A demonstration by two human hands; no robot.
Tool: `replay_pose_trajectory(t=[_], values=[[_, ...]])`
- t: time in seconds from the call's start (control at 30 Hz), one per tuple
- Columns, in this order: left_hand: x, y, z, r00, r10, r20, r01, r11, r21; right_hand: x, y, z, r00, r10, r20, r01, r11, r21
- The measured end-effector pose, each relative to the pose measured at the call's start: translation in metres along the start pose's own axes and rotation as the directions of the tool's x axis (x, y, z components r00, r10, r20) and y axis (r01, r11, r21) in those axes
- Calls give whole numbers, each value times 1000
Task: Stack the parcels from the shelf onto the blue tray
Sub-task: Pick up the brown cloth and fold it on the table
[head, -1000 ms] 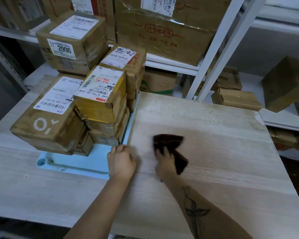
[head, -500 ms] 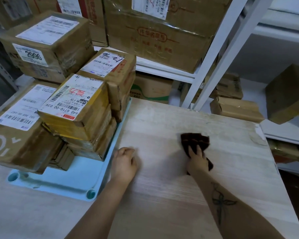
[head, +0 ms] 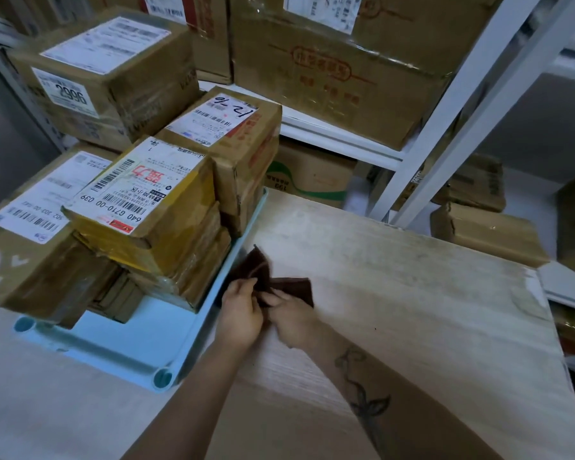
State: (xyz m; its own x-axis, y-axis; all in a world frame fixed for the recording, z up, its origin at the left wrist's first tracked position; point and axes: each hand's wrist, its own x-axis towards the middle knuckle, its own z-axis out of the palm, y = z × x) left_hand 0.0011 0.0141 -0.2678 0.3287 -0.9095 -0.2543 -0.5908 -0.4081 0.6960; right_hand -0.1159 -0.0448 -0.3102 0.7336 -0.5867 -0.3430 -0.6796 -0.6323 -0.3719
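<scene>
On my far left a big brown parcel with a white logo [head: 24, 260] sits on the blue tray [head: 120, 340], its near corner overhanging the tray's bare front. Behind it stands the parcel marked 2996 [head: 107, 81]; I cannot tell whether it rests on the tray or on another box. Next comes the yellow-taped parcel [head: 146, 200], topping a short stack of flat boxes, and just behind it the parcel with a handwritten label [head: 226, 127], hard against the tray's right rim. My left hand [head: 241, 313] is curled at that rim on the wooden table [head: 412, 310], fingers pinching the left fold of a dark brown cloth [head: 279, 280]. My right hand [head: 292, 318] touches it knuckle to knuckle, thumb and fingers closed on the cloth's right fold, which lies flat on the wood. Further right, the white shelf frame [head: 445, 127] holds a large taped carton [head: 339, 68] above and smaller brown parcels [head: 485, 230] low down beyond the table's far edge.
</scene>
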Motion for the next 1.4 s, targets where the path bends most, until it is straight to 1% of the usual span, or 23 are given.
replay_pose_trajectory(t=[0.07,0.17,0.23,0.27,0.3,0.33,0.4,0.47,0.53,0.57,0.63,0.73,0.83,0.9,0.93,1.0,1.03,1.07,1.13,1.2,1.3,1.33,1.4], values=[[0,-2,1,1000,28,-11,-28,999,30,-21,24,-14,991,131,-5,-131,991,-3],[-5,0,1,999,-44,14,43,998,51,-41,31,-21,903,424,-70,-421,905,51],[-8,2,3,994,-80,76,79,997,26,-41,19,-22,872,471,-137,-410,853,325],[-10,4,3,990,-86,108,89,996,-26,-41,13,-25,862,482,-157,-325,763,558],[-12,7,1,987,-92,134,104,991,-84,-44,9,-33,859,494,-135,-198,564,802],[-13,10,0,980,-114,164,136,982,-132,-47,5,-44,876,474,-86,-55,276,960],[-15,19,-6,936,-174,304,258,930,-263,-55,3,-58,938,345,-43,129,-230,964],[-18,25,-11,852,-115,510,420,732,-536,-64,-3,-70,971,234,-57,162,-459,874],[-20,31,-16,819,-35,572,515,484,-708,-73,-9,-73,987,156,-44,126,-567,814],[-21,34,-19,822,8,569,518,404,-754,-77,-10,-72,992,125,-32,102,-602,792],[-24,43,-25,854,66,517,463,359,-811,-84,-12,-72,997,79,-24,68,-616,785],[-27,53,-30,874,92,477,410,388,-826,-94,-13,-80,994,105,8,42,-465,884],[-29,56,-33,862,47,504,448,393,-803,-97,-3,-86,974,208,89,-44,-213,976],[-32,57,-36,877,-31,479,439,454,-775,-98,-3,-93,940,326,95,-112,33,993],[-32,57,-35,884,-74,462,434,500,-750,-96,-4,-96,894,438,92,-152,104,983],[-33,59,-37,885,-120,449,433,566,-702,-94,-11,-102,745,666,34,-186,158,970],[-35,62,-39,885,-125,448,430,587,-686,-92,-15,-104,709,705,11,-174,160,972],[-36,64,-40,887,-119,446,421,606,-675,-90,-20,-106,722,692,8,-149,143,978],[-36,68,-42,891,-67,450,388,628,-675,-87,-35,-112,812,581,65,-110,42,993],[-36,70,-45,882,22,470,352,634,-689,-83,-42,-116,834,547,73,-113,39,993],[-35,73,-50,896,85,437,307,592,-745,-76,-40,-118,735,678,11,-83,74,994],[-33,76,-51,917,85,390,253,631,-733,-75,-39,-117,701,713,-19,-89,114,990],[-32,85,-55,963,108,247,67,791,-608,-77,-38,-120,667,731,-145,-131,307,943]])
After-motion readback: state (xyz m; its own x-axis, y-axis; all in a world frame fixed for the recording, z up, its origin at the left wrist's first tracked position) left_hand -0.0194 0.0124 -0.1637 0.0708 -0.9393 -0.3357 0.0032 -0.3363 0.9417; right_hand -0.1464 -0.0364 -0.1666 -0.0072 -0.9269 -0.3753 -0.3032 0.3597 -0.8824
